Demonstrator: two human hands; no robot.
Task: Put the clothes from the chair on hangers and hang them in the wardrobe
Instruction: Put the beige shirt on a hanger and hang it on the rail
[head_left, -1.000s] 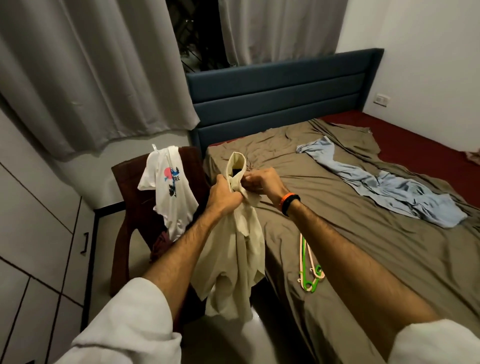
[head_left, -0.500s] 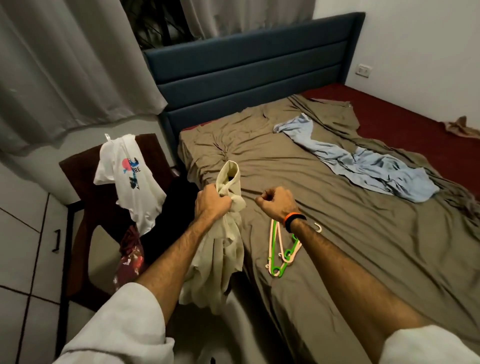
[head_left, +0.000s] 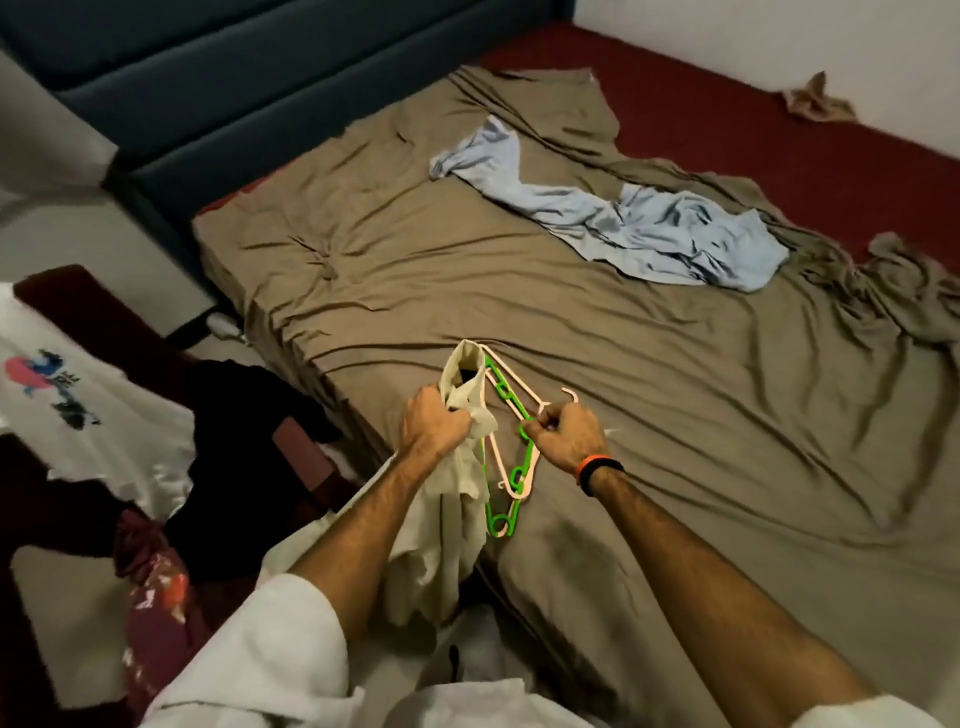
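Over the near edge of the bed (head_left: 597, 322), a cream garment (head_left: 457, 499) hangs bunched from the left hand (head_left: 434, 428), whose fingers are curled tight around the cloth just below its open collar; the rest of the fabric drapes down past the mattress side. Just beside it, the right hand (head_left: 569, 436) has its fingers pinched together on the neck of the hangers (head_left: 511, 441), a green one and a pale pink one lying together on the brown sheet (head_left: 675, 415), their hooks poking out past the knuckles. An orange and black band (head_left: 597, 470) circles that wrist. Farther up the sheet lies a crumpled light blue garment (head_left: 649, 228). At the left, the chair (head_left: 130, 338) carries a white printed shirt (head_left: 78, 405), a black garment (head_left: 239, 431) and a maroon patterned piece (head_left: 156, 597).
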